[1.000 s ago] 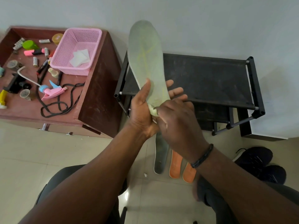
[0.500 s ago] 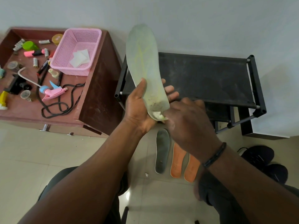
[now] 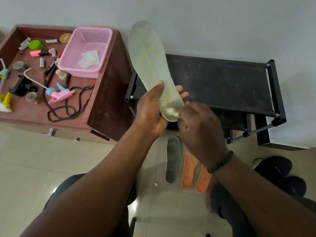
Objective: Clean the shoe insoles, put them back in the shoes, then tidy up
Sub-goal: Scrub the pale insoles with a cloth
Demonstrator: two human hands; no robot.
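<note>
Pale-green insole stands upright, left hand gripping its heel, right hand fingers pinching a wipe there.

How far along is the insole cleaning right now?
In hand: the left hand holds a pale green insole while the right hand rubs its heel with a white wipe. Left: three insoles lie on the floor, outside the black shoes. Nothing looks finished.

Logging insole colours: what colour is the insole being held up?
Pale green insole with faint yellow-green lines, seen in the head view.
</note>
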